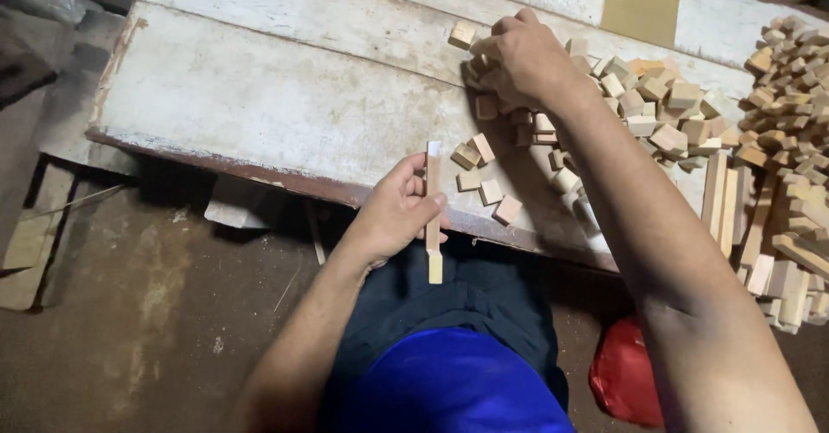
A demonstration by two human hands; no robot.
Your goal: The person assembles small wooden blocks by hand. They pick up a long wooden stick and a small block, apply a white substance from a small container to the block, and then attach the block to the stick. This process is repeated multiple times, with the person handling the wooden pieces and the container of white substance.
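Wooden stick (433, 213) stands upright, pinched in our left hand (393, 213) for steadiness. Our right hand (518, 57) curls around small blocks (656, 105) heaped far right on the surface (259, 96).

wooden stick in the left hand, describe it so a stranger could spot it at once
Find the worn white table, then its near edge, where the left hand grips a wooden stick upright. Unlike the small cubes scattered beside it, it is long, thin and off the table.

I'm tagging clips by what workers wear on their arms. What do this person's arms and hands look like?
Both arms are bare up to where the frame cuts them off, with no sleeve in view. The left hand and right hand wear no gloves, and no watch, ring or band shows on either.
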